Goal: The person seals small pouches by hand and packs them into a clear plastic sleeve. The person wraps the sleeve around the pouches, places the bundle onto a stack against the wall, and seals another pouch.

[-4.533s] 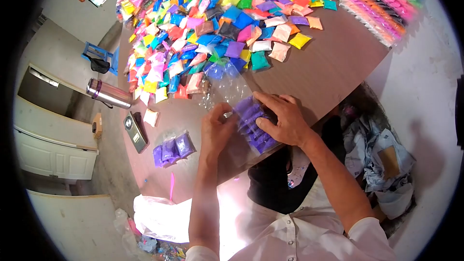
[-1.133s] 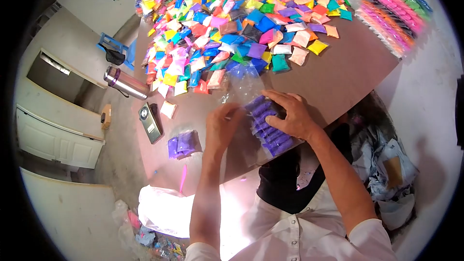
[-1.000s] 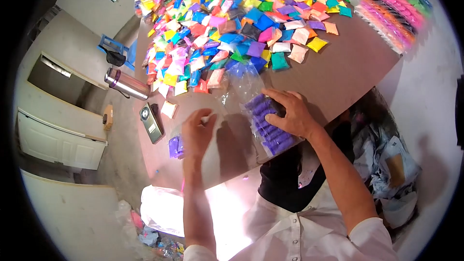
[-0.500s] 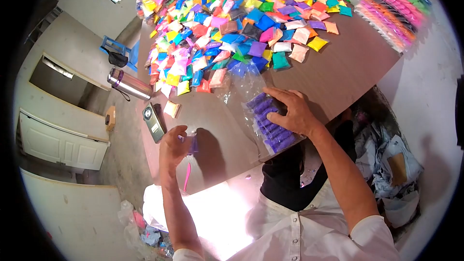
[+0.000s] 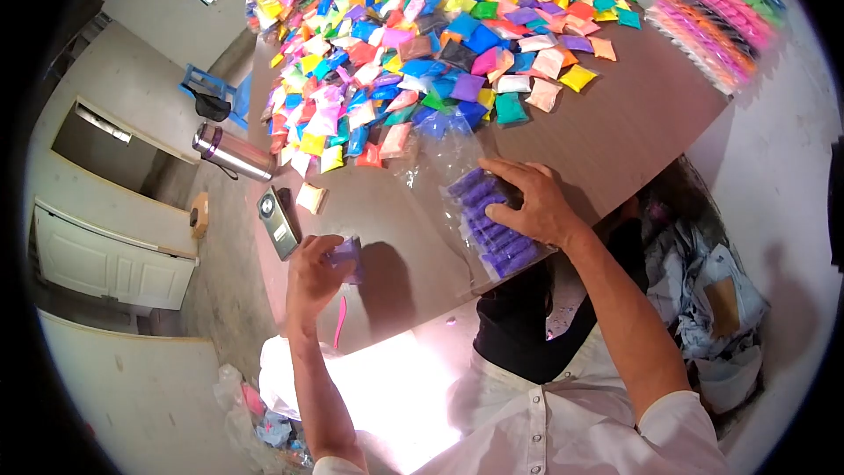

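Note:
My left hand (image 5: 314, 268) is closed on a small purple packet (image 5: 350, 259), just above the table near its left edge. My right hand (image 5: 534, 205) grips the right side of a clear plastic bag (image 5: 432, 145). Its thumb lies over the row of purple packets (image 5: 499, 233) inside, with the fingers along the far side. The bag's upper part spreads flat toward the pile of colourful packets (image 5: 422, 53). On the table just below my left hand lies a pink strip-like tool (image 5: 340, 324).
A phone-like device (image 5: 279, 224) and a metal thermos (image 5: 234, 151) stand along the table's left edge, near a pale packet (image 5: 309, 198). Stacked strips of coloured packets (image 5: 716, 13) lie at the right corner. Crumpled plastic (image 5: 721, 325) sits below on the right.
The purple packet in my left hand has turned and now shows more of its face, and the fingers have shifted around it. My right hand and the bag stay in place.

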Tool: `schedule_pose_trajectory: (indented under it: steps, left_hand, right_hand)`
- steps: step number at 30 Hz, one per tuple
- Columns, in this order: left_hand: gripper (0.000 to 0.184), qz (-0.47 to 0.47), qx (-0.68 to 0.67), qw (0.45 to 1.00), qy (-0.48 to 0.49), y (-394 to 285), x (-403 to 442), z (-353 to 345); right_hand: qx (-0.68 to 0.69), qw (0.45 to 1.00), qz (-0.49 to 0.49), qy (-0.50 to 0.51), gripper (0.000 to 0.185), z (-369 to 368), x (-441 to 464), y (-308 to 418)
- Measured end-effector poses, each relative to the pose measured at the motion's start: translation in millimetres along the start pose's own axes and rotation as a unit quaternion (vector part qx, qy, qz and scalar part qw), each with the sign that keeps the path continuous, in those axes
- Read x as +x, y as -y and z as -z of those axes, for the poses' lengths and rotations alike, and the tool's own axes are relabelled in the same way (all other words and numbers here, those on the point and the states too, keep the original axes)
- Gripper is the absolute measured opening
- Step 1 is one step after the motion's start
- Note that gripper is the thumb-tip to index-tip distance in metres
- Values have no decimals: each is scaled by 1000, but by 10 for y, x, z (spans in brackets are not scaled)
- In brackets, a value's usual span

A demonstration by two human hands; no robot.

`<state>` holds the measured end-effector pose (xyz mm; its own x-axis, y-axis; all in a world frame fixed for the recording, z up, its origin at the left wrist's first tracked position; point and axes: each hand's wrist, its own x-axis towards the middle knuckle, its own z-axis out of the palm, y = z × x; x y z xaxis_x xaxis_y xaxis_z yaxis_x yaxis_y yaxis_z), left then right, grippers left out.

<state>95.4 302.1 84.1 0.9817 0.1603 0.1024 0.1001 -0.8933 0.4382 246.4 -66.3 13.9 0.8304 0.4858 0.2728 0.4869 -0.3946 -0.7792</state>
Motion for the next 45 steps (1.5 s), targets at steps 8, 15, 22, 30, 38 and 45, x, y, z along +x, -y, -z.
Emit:
schedule_pose_trajectory:
  steps: [8,15,22,30,38,45]
  left_hand:
    - [20,74,-369,922,-86,-384,402,-265]
    - [26,101,-415,900,-85,-790,905,-1157]
    - [27,46,-469,882,10,-814,924,-1255]
    - [21,0,-315,949,26,-763,977,-1311]
    - [12,-81,-228,970,-26,-773,979,-1361]
    - [23,-51,-239,969,-24,-794,905,-1360]
  right_hand:
    - [-5,999,31,-24,68,-26,4,-7]
    - [3,1000,4,5,72,22,3,37]
    - [77,997,7,-25,61,-75,112,-91]
    - [-45,998,5,-37,53,-159,228,-53]
    - [-37,998,14,-46,51,-176,217,-72]
    - [11,997,-32,-70,40,-229,288,-21]
